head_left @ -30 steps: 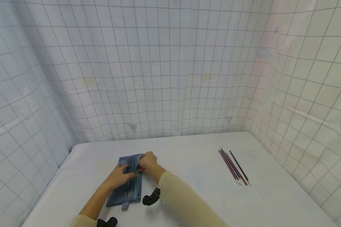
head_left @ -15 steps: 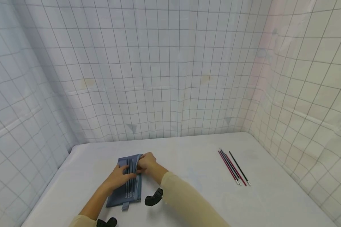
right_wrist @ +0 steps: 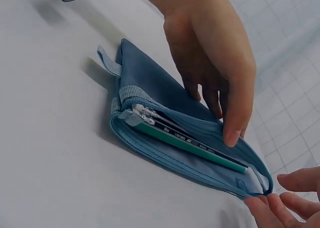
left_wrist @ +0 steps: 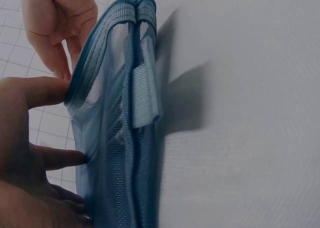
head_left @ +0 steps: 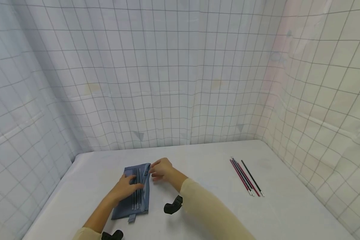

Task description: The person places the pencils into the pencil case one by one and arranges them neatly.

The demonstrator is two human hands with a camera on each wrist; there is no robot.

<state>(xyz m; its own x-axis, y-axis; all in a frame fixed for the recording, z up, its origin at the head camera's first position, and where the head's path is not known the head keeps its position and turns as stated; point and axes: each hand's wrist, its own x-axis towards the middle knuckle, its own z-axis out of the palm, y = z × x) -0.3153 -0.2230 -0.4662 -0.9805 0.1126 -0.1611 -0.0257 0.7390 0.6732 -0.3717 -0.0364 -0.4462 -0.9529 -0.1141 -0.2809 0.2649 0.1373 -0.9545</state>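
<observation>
Here, left hand (head_left: 124, 190) rests on blue pouch (head_left: 127, 207), fingers apart; right hand (head_left: 163, 169) at its far right corner, cannot tell whether pinching. Loose pencils (head_left: 242, 175) lie right.

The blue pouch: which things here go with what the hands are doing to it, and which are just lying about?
Part of the job:
blue pouch, its mouth open
pencils inside it
left hand, touching the pouch
right hand, at its corner

Just lying about, it seems:
loose pencils, untouched on the table
</observation>
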